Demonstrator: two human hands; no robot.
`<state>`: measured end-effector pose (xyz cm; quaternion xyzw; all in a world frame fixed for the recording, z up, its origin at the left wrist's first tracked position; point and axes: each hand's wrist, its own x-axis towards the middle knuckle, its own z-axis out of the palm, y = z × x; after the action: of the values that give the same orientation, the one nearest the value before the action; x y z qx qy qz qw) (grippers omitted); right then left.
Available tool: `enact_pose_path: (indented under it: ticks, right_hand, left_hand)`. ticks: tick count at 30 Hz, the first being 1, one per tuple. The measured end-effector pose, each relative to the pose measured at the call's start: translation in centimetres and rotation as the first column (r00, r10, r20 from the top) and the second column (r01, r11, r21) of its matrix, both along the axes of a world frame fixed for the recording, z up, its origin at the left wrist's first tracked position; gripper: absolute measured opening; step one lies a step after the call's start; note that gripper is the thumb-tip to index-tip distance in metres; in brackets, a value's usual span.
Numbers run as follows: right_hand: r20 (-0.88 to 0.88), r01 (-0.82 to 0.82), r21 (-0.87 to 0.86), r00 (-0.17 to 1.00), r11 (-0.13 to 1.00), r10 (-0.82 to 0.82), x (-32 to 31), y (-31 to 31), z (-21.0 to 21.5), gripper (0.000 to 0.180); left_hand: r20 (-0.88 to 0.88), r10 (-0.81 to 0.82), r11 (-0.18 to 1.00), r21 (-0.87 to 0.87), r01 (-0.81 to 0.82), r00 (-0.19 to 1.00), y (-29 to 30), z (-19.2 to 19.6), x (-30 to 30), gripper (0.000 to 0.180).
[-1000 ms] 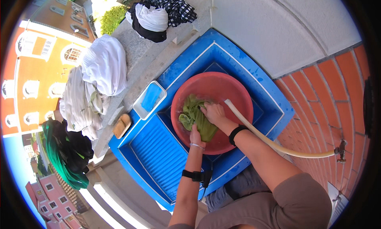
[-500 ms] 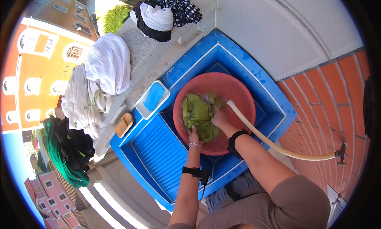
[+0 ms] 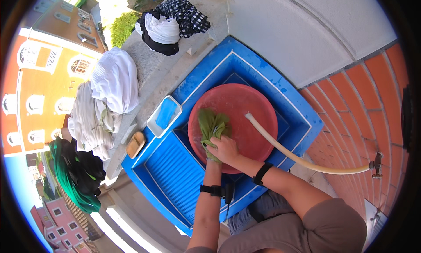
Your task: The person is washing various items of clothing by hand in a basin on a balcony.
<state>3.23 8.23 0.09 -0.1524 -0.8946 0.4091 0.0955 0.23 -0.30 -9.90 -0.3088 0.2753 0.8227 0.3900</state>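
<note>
Gathered now, green cloth (image 3: 212, 127) hangs from both hands (image 3: 222, 148) gripping it over red basin (image 3: 258, 117).

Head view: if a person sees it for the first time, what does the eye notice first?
First comes the round red basin sitting in the bright blue washing sink at the centre. Over its near rim, the right hand and the left hand together clutch a wet green cloth, and a pale hose curves in from the tap on the brick wall at right. To the left, white laundry is heaped on the stone ledge.
</note>
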Motion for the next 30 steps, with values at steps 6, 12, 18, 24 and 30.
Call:
enact_pose_path:
  ticks: [6,12,18,24,30]
  right_hand:
    - [0.008,-0.064,0.136,0.998,0.989,0.064,-2.3,4.1,-3.9,0.026]
    - [0.525,0.069,0.101,0.844,0.993,-0.111,-3.0,7.2,-1.9,0.093]
    - [0.461,-0.261,0.311,0.882,0.914,0.095,-1.4,4.2,-4.3,0.085]
    - [0.384,0.032,-0.362,0.916,0.932,0.117,-0.7,5.3,-7.3,0.054]
    - [-0.029,-0.167,-0.281,0.986,0.945,0.166,1.3,0.2,2.7,0.037]
  left_hand:
    - [0.006,0.023,0.966,-0.256,-0.02,1.0,1.6,4.3,1.1,0.04]
    - [-0.249,0.115,0.784,-0.572,-0.242,0.962,0.1,7.5,2.9,0.045]
    - [-0.259,-0.039,0.806,-0.579,-0.123,0.965,-3.5,1.8,2.5,0.059]
    - [0.025,-0.075,0.928,-0.364,0.08,0.997,0.6,6.7,-0.8,0.066]
    - [-0.382,-0.104,0.985,0.09,0.149,0.918,-1.4,2.0,-3.0,0.059]
